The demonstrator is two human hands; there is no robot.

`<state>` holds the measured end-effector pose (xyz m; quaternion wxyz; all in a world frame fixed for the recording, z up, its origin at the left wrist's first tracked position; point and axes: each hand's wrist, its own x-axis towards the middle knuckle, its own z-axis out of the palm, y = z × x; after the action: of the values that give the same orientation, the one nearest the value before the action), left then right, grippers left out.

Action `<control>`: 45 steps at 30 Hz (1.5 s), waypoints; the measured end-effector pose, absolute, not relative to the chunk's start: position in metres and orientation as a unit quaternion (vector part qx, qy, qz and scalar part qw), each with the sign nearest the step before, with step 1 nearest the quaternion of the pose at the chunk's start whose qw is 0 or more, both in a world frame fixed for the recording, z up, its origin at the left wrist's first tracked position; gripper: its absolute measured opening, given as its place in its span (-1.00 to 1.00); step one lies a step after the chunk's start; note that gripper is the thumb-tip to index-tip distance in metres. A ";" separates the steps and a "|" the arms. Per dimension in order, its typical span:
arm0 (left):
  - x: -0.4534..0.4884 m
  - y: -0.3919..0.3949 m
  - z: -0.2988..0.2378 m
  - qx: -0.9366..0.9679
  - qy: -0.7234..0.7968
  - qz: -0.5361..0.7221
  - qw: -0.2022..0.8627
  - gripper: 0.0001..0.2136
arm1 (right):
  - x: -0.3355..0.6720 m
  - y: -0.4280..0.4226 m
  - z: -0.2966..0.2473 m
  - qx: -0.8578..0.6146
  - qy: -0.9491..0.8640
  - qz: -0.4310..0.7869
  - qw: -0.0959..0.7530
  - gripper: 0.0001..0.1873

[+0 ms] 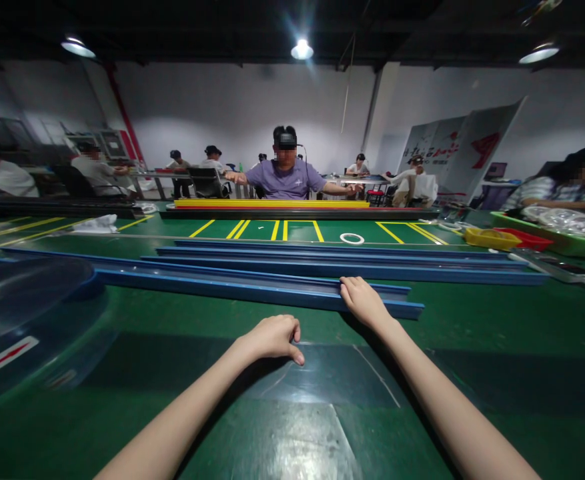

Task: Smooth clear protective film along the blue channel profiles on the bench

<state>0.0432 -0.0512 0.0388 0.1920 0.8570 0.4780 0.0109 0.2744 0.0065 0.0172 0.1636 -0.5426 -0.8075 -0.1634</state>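
Observation:
My right hand (pixel 365 301) is closed over the near edge of a long blue plastic channel (pixel 252 283), close to its right end. My left hand (pixel 275 337) hovers low over the table, fingers bent and thumb apart, with nothing visible between them. Beneath it, a clear plastic strip (pixel 342 377) lies flat across the green table. More blue channels (pixel 422 267) lie lengthwise just behind the one I touch. On the left, a large roll of clear plastic (pixel 32 313) carries a red arrow label (pixel 6 356).
Yellow and dark bars (pixel 272 203) lie across the far side of the table. A white ring (pixel 352 238) rests on the taped area. To the right stand a yellow tray (pixel 492 238) and a green tray (pixel 567 247). A person (pixel 289 170) sits opposite; several others work behind.

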 end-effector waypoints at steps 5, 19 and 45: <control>0.039 -0.055 0.034 0.856 0.477 0.045 0.194 -0.71 | 0.279 0.004 0.013 -0.530 -0.815 -0.152 0.178 -0.54; 0.039 -0.056 0.032 0.829 0.503 0.087 0.226 -0.72 | 0.246 -0.034 0.047 -0.412 -0.875 0.133 0.218 -0.68; 0.039 -0.054 0.031 0.816 0.506 0.110 0.255 -0.81 | 0.254 -0.033 0.040 -0.379 -0.776 0.504 -0.007 -0.77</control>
<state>0.0393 -0.0540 0.0310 0.2545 0.8165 0.5064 0.1103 0.2540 -0.0328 0.0399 -0.0067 -0.3793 -0.7762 0.5036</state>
